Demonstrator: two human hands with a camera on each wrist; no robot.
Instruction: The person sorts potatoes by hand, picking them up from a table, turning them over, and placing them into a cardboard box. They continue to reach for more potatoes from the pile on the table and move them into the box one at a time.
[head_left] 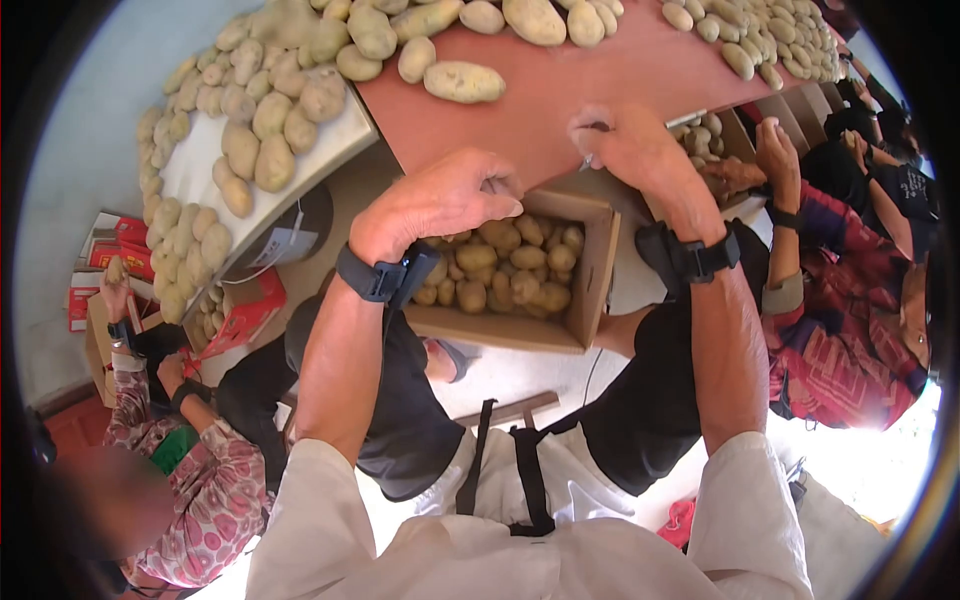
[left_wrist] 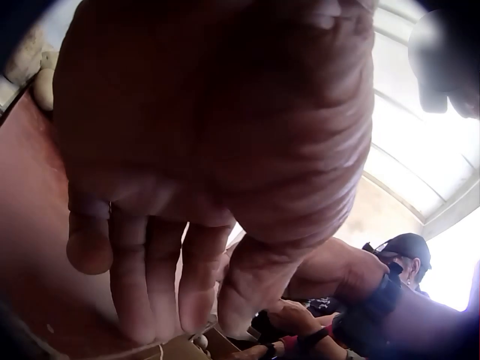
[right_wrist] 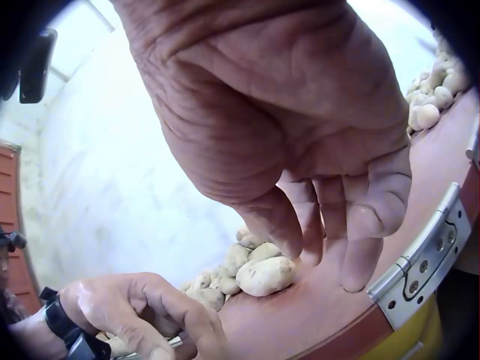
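Note:
My left hand [head_left: 445, 200] hovers at the near edge of the red-brown table [head_left: 480, 120], above a cardboard box [head_left: 597, 270] of potatoes [head_left: 525, 258]. Its fingers are loosely bent, with nothing between them; in the left wrist view they hang down beside the tabletop. My right hand [head_left: 632, 145] is over the table edge farther right. In the right wrist view its loosely bent fingers [right_wrist: 364, 262] point down at the tabletop, fingertips right at the surface, holding nothing. Beyond them a pale potato [right_wrist: 266, 276] lies before a pile.
More potatoes [head_left: 275, 120] cover a white surface at the left and the table's far side. A metal hinge [right_wrist: 427, 262] sits on the table edge. People sit at both sides, one in a patterned shirt [head_left: 215, 490] at left. Red boxes [head_left: 240, 315] stand at left.

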